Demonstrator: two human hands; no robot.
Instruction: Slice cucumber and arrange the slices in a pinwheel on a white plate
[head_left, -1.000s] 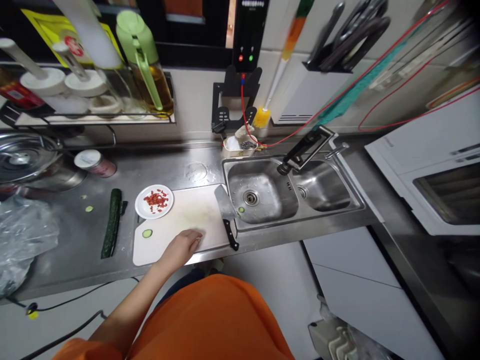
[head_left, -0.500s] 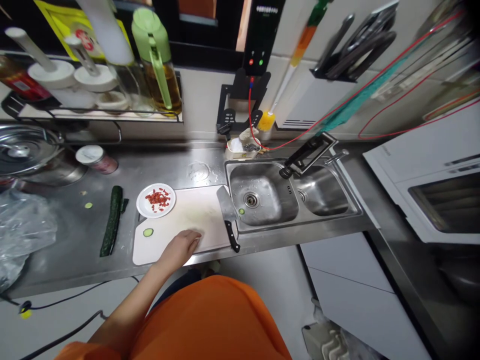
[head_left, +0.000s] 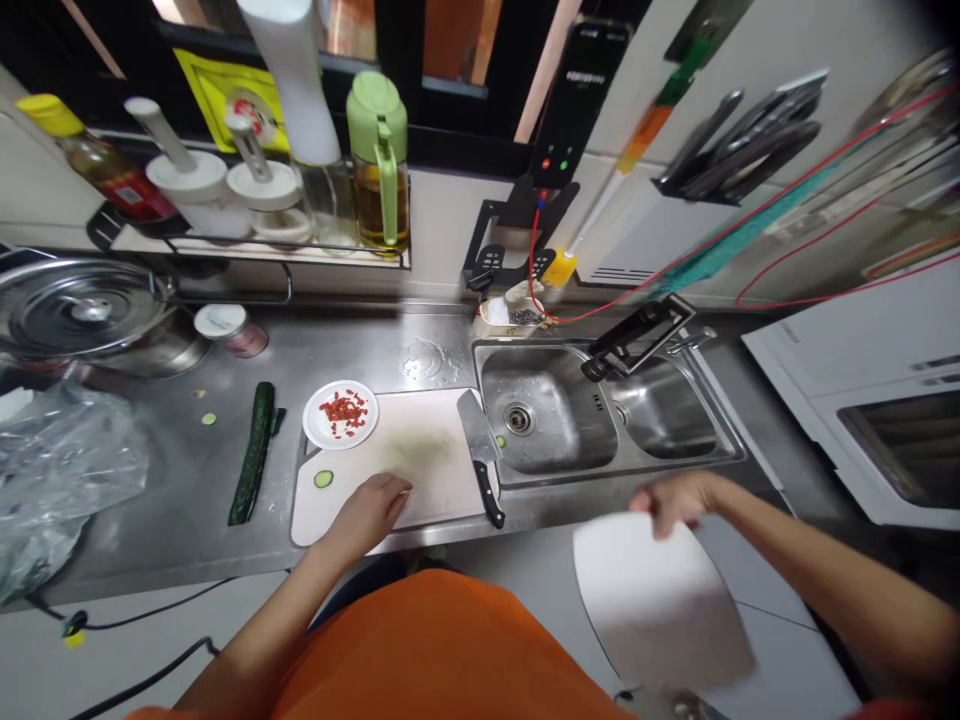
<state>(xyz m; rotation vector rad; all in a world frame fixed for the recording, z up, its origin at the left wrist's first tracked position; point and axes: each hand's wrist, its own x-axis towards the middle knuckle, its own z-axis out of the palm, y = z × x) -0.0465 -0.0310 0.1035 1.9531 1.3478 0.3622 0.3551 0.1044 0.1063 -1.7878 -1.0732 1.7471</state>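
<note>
My left hand [head_left: 375, 508] is at the near edge of the white chopping board [head_left: 442, 430], fingers curled together; anything inside them is hidden. A white plate [head_left: 652, 590], tilted and blurred, hangs from my right hand [head_left: 671, 500] in front of the counter, right of the board. The cleaver [head_left: 478, 435] lies along the board's right end, its black handle toward me. On the board's left are a cucumber slice [head_left: 323, 479] and a small white plate [head_left: 316, 433] of red goji berries [head_left: 344, 412]. A cucumber [head_left: 253, 455] lies on the counter further left.
Beyond the cleaver is a double sink [head_left: 540, 455] with a black tap [head_left: 630, 340]. A lidded pot [head_left: 172, 345], a plastic bag [head_left: 90, 450] and a small jar [head_left: 232, 330] stand at left. A bottle rack [head_left: 300, 250] hangs behind.
My right hand has come into view from the right, carrying the white plate. My left hand stays at the board's near edge. The whole view has shifted slightly.
</note>
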